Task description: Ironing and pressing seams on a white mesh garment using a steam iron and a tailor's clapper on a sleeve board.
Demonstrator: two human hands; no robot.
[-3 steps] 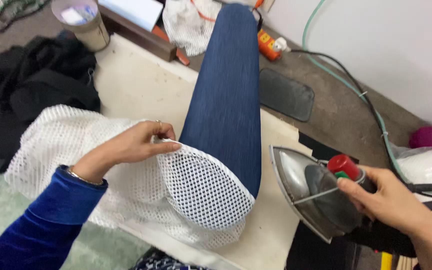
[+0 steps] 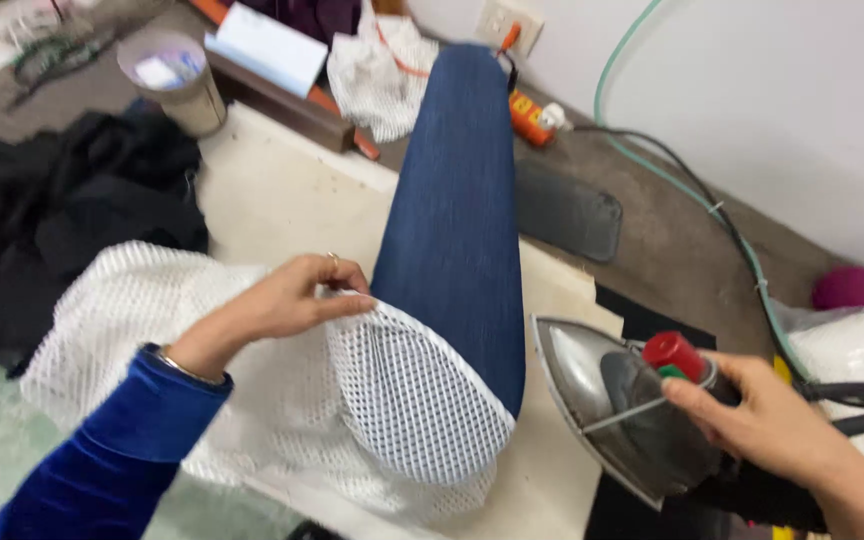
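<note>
A long strip of dark blue fabric [image 2: 457,220] lies across a cream ironing pad [image 2: 282,195]. A white mesh cloth [image 2: 407,410] covers the near end of the blue fabric and spreads to the left. My left hand [image 2: 287,300], in a blue velvet sleeve, pinches the mesh cloth's edge where it meets the blue fabric. My right hand [image 2: 767,420] grips an iron [image 2: 617,410] by its handle, tilted with the shiny soleplate facing left, just right of the blue fabric. A red knob sits on top of the iron.
Black clothing [image 2: 62,220] is piled at the left. A round container [image 2: 172,75], a white box [image 2: 267,45] and more white mesh [image 2: 377,70] lie at the back. An orange power strip [image 2: 532,115], a green hose [image 2: 692,195] and a dark mat [image 2: 567,210] lie at the right.
</note>
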